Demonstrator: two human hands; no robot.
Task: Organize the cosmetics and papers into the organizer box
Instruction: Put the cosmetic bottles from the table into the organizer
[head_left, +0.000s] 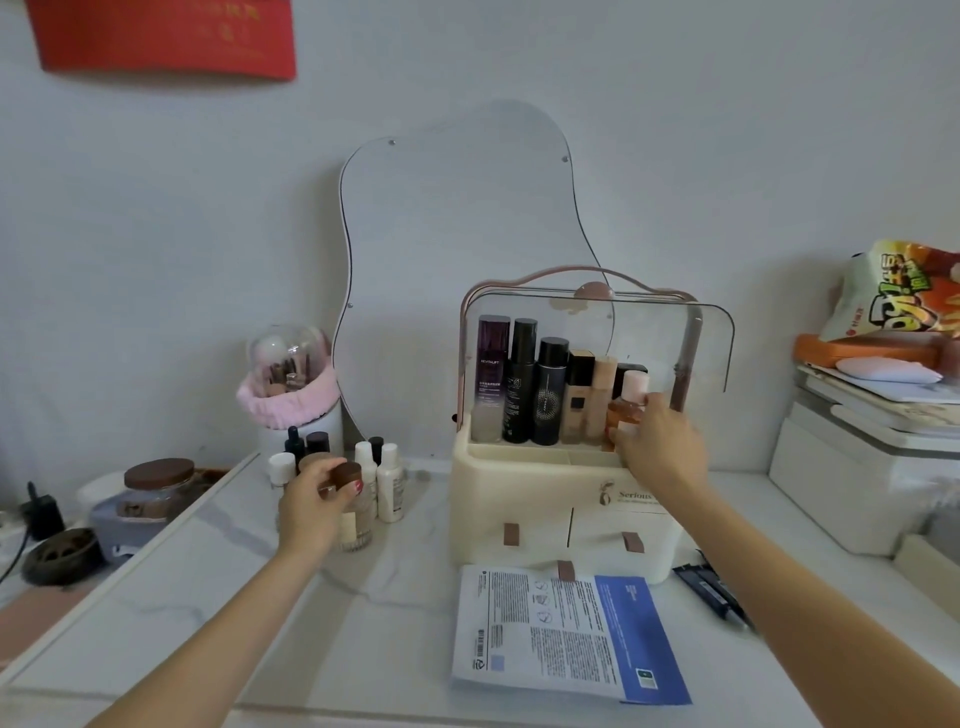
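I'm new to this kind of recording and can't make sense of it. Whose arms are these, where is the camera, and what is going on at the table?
There is no machine here. A person wears a wide-angle camera on the head, looking forward and down, so the two arms reaching in are their own.

The left hand grips the brown lid of a glass bottle standing among small bottles on the white table. The right hand holds a small amber bottle at the right end of the row of tall bottles in the cream organizer box, whose clear cover is swung open.

A printed paper sheet lies in front of the box, and dark tubes lie to its right. A wavy mirror leans against the wall behind.
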